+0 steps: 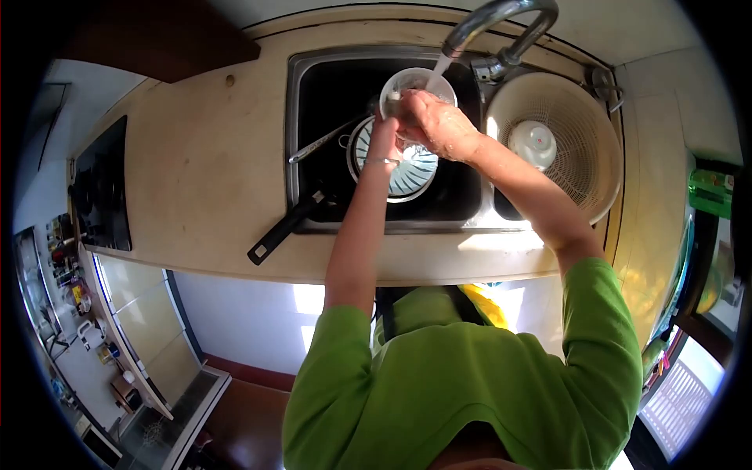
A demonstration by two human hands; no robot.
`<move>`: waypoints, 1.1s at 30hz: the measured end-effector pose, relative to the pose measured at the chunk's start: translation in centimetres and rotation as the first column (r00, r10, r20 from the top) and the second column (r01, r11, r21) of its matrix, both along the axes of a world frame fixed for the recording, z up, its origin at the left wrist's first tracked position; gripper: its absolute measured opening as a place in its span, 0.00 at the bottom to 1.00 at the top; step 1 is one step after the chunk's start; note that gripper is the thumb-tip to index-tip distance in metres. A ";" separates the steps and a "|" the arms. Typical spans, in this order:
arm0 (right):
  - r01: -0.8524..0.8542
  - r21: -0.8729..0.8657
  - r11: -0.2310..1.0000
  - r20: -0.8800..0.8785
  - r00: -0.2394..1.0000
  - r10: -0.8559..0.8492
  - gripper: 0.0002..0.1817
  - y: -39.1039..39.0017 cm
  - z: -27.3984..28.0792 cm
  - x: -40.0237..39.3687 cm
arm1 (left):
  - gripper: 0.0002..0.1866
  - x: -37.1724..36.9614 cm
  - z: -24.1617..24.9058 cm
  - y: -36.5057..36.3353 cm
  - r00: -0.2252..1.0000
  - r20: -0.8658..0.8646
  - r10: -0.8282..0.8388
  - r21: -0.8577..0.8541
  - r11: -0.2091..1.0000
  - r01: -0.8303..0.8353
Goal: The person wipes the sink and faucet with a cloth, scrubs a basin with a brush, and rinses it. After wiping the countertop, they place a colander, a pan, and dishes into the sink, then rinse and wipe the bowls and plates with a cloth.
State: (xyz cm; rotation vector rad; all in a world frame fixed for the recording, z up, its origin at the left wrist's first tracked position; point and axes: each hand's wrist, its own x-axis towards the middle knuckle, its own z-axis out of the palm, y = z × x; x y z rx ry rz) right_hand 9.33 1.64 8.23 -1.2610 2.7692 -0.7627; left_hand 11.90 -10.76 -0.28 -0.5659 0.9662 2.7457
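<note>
A whitish bowl point(417, 76) is tilted under the running water over the sink. My left hand point(384, 135) grips the bowl from its left near side, its fingertips mostly hidden. Curled fingers of my right hand point(440, 127) reach over the near rim into the bowl; what they hold, if anything, is hidden. That hand is wet. Below both hands, a plate with blue-green stripes point(411, 178) lies on a pot in the sink. Left of them rests a long metal utensil handle point(321, 142).
Water falls from a curved faucet point(501, 19). A beige strainer basket point(595, 149) on the right holds a white bowl point(533, 144). One black handle point(283, 229) sticks out over the front edge of the sink point(293, 102). Left on the counter point(196, 172) is a black cooktop point(102, 188).
</note>
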 end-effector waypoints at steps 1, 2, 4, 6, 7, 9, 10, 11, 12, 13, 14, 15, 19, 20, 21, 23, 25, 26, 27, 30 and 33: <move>0.018 0.081 0.997 -0.051 0.999 -0.014 0.16 -0.8 -0.4 -0.3 | 0.28 0.2 -0.6 0.0 0.994 -0.107 0.030 0.140 0.990 -0.015; 0.023 0.203 0.979 -0.063 0.998 -0.010 0.15 -0.9 -0.6 -0.6 | 0.28 0.1 -1.7 -0.1 0.995 -0.098 0.022 0.222 0.975 0.000; 0.076 0.434 0.897 -0.089 0.995 -0.042 0.12 -1.2 0.3 -0.6 | 0.29 0.7 -1.0 1.0 0.974 -0.187 0.127 0.205 0.975 -0.088; 0.121 0.566 0.815 -0.193 0.981 -0.011 0.11 -1.2 0.3 -0.9 | 0.30 0.2 0.2 2.2 0.977 -0.138 0.164 0.010 0.986 -0.164; 0.160 0.577 0.801 -0.286 0.958 0.014 0.11 -0.9 -0.4 -1.3 | 0.30 0.4 0.0 2.7 0.965 -0.211 0.156 -0.052 0.984 -0.170; 0.256 0.564 0.785 -0.345 0.937 -0.058 0.14 -1.1 -1.7 -2.4 | 0.34 0.0 -0.2 3.9 0.942 -0.255 0.217 -0.087 0.965 -0.246; 0.322 0.462 0.826 -0.379 0.914 -0.145 0.13 -1.5 -1.4 -2.5 | 0.36 0.3 0.9 4.2 0.951 -0.220 0.216 -0.094 0.966 -0.241; 0.386 0.351 0.853 -0.406 0.884 -0.233 0.12 -1.9 -0.9 -2.8 | 0.37 0.5 2.1 4.6 0.962 -0.152 0.229 -0.058 0.969 -0.240; 0.428 0.343 0.836 -0.307 0.893 -0.331 0.12 -2.6 -0.1 -3.0 | 0.37 0.3 1.6 4.7 0.978 -0.120 0.169 -0.003 0.985 -0.171; 0.425 0.348 0.836 -0.305 0.894 -0.328 0.12 -3.1 -0.2 -3.0 | 0.36 0.3 1.0 5.0 0.991 -0.088 0.103 0.054 0.994 -0.098; 0.461 0.274 0.844 -0.178 0.887 -0.427 0.13 -3.5 -0.4 -2.9 | 0.35 0.2 0.5 5.3 0.991 -0.094 0.098 0.136 0.987 -0.085; 0.506 0.201 0.839 -0.046 0.860 -0.508 0.13 -3.9 -0.5 -3.0 | 0.34 0.0 0.7 5.4 0.986 -0.096 0.137 0.216 0.970 -0.114; 0.357 0.086 0.930 0.266 0.892 -0.366 0.20 -3.6 0.8 -2.0 | 0.36 0.5 1.4 4.3 0.988 -0.137 0.076 0.354 0.935 -0.023; 0.290 0.145 0.946 0.352 0.878 -0.323 0.22 -3.2 0.2 -2.3 | 0.40 0.4 1.0 4.4 0.975 -0.163 0.149 0.301 0.949 -0.095; 0.296 0.148 0.944 0.344 0.879 -0.330 0.22 -2.9 0.8 -2.5 | 0.45 0.1 0.8 4.5 0.955 -0.198 0.220 0.250 0.954 -0.168; -0.030 0.314 0.949 0.443 0.889 -0.119 0.19 -2.4 2.2 -2.9 | 0.42 0.1 0.3 4.5 0.956 -0.235 0.173 0.381 0.922 -0.074; -0.118 0.565 0.816 0.429 0.887 -0.169 0.16 -3.1 4.5 -3.1 | 0.37 -0.9 -1.7 5.0 0.904 -0.258 0.342 0.157 0.938 -0.310; -0.163 0.680 0.715 0.433 0.876 -0.212 0.15 -3.5 5.2 -3.2 | 0.34 -1.0 -1.4 5.2 0.853 -0.353 0.384 0.104 0.922 -0.373; -0.205 0.776 0.596 0.425 0.869 -0.254 0.14 -3.6 5.5 -3.3 | 0.34 -1.0 -0.3 5.0 0.853 -0.358 0.381 0.104 0.924 -0.369; -0.056 0.778 0.626 0.196 0.968 -0.158 0.13 -3.1 4.5 -2.8 | 0.31 -0.3 2.1 4.9 0.848 -0.337 0.408 -0.096 0.882 -0.462; 0.088 0.792 0.604 -0.107 0.994 -0.004 0.12 -2.8 2.5 -3.0 | 0.31 -0.2 3.0 5.3 0.816 -0.224 0.532 0.094 0.846 -0.525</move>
